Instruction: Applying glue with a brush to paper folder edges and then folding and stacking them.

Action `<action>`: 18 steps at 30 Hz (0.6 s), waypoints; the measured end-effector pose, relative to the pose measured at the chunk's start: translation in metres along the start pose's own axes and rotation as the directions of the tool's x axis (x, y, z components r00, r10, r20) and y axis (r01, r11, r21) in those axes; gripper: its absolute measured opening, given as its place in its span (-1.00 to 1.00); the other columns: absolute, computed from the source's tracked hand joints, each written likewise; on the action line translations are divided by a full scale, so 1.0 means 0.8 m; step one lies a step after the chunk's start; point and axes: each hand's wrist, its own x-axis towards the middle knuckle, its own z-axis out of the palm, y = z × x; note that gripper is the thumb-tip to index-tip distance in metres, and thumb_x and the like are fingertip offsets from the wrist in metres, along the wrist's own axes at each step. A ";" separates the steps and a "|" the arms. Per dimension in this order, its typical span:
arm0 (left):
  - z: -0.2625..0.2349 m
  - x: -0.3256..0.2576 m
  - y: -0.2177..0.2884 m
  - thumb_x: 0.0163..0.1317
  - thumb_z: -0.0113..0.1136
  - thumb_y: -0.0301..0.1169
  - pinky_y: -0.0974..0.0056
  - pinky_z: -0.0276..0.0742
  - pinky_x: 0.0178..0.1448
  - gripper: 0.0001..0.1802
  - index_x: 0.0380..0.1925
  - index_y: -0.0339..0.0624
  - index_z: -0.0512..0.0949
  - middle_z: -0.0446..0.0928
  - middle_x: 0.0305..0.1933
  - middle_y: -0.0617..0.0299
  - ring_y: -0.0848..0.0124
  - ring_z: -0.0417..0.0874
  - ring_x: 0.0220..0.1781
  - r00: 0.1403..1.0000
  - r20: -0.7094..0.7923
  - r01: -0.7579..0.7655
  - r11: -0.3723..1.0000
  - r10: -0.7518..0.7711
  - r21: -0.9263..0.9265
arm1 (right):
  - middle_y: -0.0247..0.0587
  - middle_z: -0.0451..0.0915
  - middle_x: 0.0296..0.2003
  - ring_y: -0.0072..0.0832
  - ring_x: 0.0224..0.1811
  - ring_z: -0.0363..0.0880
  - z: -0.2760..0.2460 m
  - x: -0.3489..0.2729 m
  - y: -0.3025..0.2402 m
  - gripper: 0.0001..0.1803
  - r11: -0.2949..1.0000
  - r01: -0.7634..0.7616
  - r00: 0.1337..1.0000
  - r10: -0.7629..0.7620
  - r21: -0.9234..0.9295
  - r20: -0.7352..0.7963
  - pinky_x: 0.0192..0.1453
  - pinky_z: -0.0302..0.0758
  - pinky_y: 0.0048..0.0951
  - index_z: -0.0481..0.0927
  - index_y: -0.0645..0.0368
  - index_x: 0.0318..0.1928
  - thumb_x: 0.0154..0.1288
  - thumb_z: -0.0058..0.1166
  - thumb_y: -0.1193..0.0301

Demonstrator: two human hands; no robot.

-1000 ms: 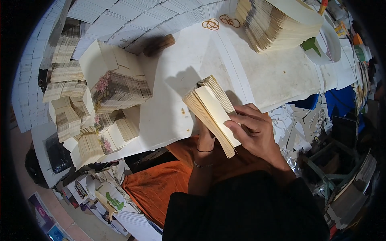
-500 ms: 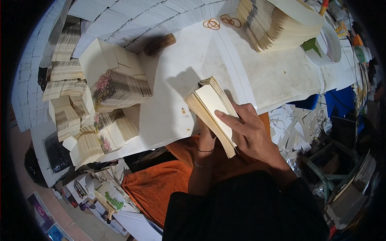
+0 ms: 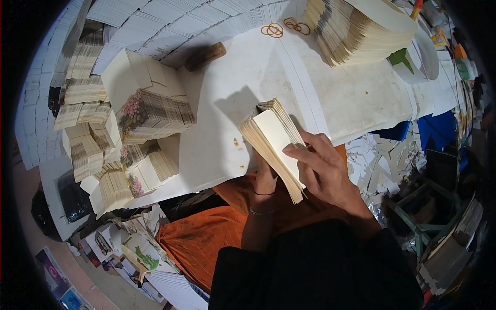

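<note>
A thick stack of cream folded cards (image 3: 271,135) is held tilted over the table's front edge, its layered edges fanned a little along the left side. From below, my left hand (image 3: 266,175) grips the stack; most of its fingers are hidden behind the cards. My right hand (image 3: 328,170) is closed at the stack's right edge, with one bent digit pressing on the top card and other fingers bent at the edge. To the left stand blocks of similar cards with a pink flower print (image 3: 155,116).
A tall cream paper stack (image 3: 356,33) stands at the far right of the white tabletop (image 3: 227,103). Rubber bands (image 3: 272,31) and a wooden block (image 3: 205,57) lie near the back, before rows of white paper stacks (image 3: 170,26). Orange cloth (image 3: 206,240) covers my lap.
The digit of my right hand on the top card has drawn back to the right and bent more. The stack has shifted very slightly; my left hand stays under it.
</note>
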 end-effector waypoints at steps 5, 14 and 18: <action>0.005 0.004 0.003 0.48 0.22 -0.29 0.28 0.72 0.06 -0.63 0.17 -0.21 0.49 0.59 0.09 0.10 0.34 0.69 0.08 0.999 -0.034 -0.037 0.990 0.042 0.133 | 0.18 0.48 0.25 -0.08 0.07 0.52 -0.004 0.001 -0.005 -0.40 0.998 -0.053 0.995 0.050 0.035 0.089 0.10 0.54 -0.23 0.76 0.12 0.09 0.14 -0.04 0.88; 0.016 0.010 0.017 0.48 0.21 -0.32 0.31 0.74 0.00 -0.66 0.15 -0.24 0.50 0.61 0.04 0.13 0.37 0.71 0.01 0.989 -0.081 -0.088 0.923 0.127 0.374 | 0.23 0.37 0.32 0.11 0.16 0.45 0.004 -0.008 0.005 -0.45 0.993 -0.099 0.989 0.106 -0.070 0.099 0.20 0.56 -0.05 0.65 0.28 0.19 0.14 0.19 0.79; 0.025 0.013 0.028 0.49 0.20 -0.33 0.33 0.74 -0.03 -0.67 0.14 -0.25 0.51 0.62 0.01 0.14 0.38 0.73 -0.03 0.981 -0.097 -0.103 0.875 0.168 0.473 | 0.28 0.34 0.37 0.11 0.17 0.46 -0.005 -0.007 0.001 -0.50 0.995 -0.034 0.988 0.048 -0.092 0.149 0.20 0.56 -0.06 0.63 0.35 0.19 0.18 0.21 0.69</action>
